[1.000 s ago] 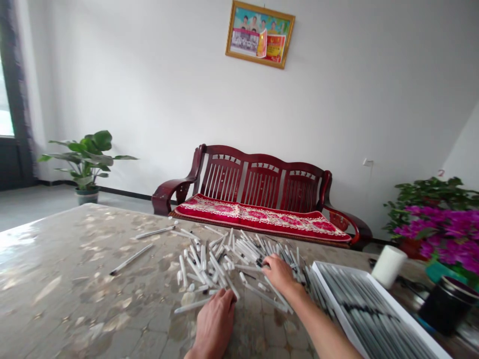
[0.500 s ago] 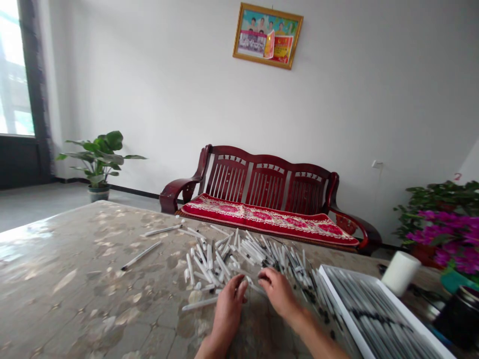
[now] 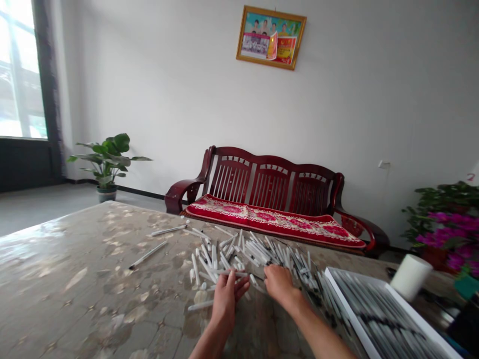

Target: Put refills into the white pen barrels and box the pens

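In the head view my left hand (image 3: 227,294) is closed, with a white pen barrel (image 3: 240,274) pinched between thumb and fingers and lying roughly level. To its right my right hand (image 3: 279,285) has its fingers curled together at the near edge of the pile. A thin dark line runs between the two hands, but whatever the right fingertips grip is hidden. Just beyond both hands spreads a loose pile of white pen parts (image 3: 214,257), some with dark ends. One white tube (image 3: 201,305) lies left of my left wrist.
At right, a white tray (image 3: 348,309) holds several clear pens with black grips. Behind it stands a white roll (image 3: 410,277). Two separate pens, one a black-tipped pen (image 3: 147,255), lie on the patterned table (image 3: 93,279) at left. A wooden bench (image 3: 269,184) stands beyond.
My left hand has picked up a pen barrel and now holds it level. My right hand has closed more and turned knuckles up. The view has shifted slightly left.
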A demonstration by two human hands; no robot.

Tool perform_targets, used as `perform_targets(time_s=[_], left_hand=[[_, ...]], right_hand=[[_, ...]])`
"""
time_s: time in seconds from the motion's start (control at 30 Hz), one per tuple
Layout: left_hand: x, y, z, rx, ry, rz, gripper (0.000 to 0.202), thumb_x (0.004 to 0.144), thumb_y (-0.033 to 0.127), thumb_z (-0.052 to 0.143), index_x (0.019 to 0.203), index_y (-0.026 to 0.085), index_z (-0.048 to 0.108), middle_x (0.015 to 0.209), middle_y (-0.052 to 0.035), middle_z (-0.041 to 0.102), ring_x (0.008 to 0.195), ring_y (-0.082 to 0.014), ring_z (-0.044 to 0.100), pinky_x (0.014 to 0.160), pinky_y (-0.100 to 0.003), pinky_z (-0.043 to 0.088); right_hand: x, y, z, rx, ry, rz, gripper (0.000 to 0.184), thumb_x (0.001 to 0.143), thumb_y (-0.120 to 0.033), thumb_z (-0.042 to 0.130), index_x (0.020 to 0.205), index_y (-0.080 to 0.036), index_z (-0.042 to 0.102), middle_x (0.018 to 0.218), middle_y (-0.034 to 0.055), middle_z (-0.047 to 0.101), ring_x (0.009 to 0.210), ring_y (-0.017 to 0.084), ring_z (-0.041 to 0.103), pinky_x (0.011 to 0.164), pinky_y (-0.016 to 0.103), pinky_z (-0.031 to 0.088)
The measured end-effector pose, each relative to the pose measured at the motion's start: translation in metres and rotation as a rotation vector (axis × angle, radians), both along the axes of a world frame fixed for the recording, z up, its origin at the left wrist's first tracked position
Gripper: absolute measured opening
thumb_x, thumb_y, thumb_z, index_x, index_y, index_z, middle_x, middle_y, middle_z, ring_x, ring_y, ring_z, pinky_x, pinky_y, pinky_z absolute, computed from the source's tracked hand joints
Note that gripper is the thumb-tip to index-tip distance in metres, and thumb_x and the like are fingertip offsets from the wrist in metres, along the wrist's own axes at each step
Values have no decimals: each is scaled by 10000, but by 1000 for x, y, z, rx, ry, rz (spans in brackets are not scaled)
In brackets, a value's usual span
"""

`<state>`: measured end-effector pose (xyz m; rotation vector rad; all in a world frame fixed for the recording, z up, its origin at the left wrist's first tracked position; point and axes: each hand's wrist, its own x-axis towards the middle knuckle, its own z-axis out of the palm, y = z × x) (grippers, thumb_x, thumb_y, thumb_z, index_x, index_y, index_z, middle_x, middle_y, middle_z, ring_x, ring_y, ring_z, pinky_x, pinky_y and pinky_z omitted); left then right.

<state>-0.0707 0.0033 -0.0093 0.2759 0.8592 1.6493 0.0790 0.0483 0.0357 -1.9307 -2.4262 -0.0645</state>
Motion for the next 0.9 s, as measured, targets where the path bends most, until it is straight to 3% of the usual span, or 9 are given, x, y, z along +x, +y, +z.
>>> perform_targets(time_s=[0.13, 0.27, 0.4, 0.57, 0.7, 0.9], left_hand=[[-3, 0, 0, 21, -36, 16, 92, 896, 91, 569, 892, 179, 542, 788, -38, 718, 710, -171, 753, 663, -283, 621], [-6, -2, 3, 22, -48, 31, 86, 902, 100, 570, 877, 176, 538, 774, -37, 708, 725, -169, 753, 691, -287, 619], [-5, -4, 8, 26, -65, 19, 111, 929, 99, 516, 851, 178, 519, 744, -36, 703, 722, -166, 753, 698, -286, 617], [-4, -6, 9, 34, -76, -2, 120, 937, 101, 499, 848, 181, 502, 729, -34, 703, 713, -171, 755, 700, -297, 621], [-1, -8, 6, 42, -54, -31, 111, 928, 126, 533, 837, 181, 499, 730, -28, 696, 726, -175, 756, 707, -307, 625], [3, -10, 6, 64, 3, -78, 98, 906, 165, 574, 834, 181, 509, 746, -30, 696, 749, -179, 755, 711, -299, 619]], right_hand=[[-13, -5, 2, 5, -68, 16, 310, 827, -17, 491, 950, -144, 746, 1030, 168, 747, 986, 259, 705, 802, 289, 502], [-4, -15, 6, 58, -62, -6, 342, 887, -46, 416, 1097, -134, 672, 1066, 173, 732, 1002, 245, 696, 801, 291, 489], [13, -31, -4, 113, 200, 30, 241, 911, -152, 430, 1038, -214, 625, 989, 101, 739, 941, 222, 692, 777, 278, 470], [23, -48, -29, 202, 631, 137, 186, 861, -142, 420, 884, -245, 574, 920, 52, 690, 891, 200, 643, 793, 283, 467], [25, -52, -37, 212, 746, 137, 141, 856, -163, 430, 862, -239, 548, 872, 39, 665, 843, 193, 628, 765, 281, 464], [25, -56, -34, 229, 745, 184, 140, 873, -161, 428, 863, -232, 548, 889, 47, 645, 865, 201, 605, 788, 299, 457]])
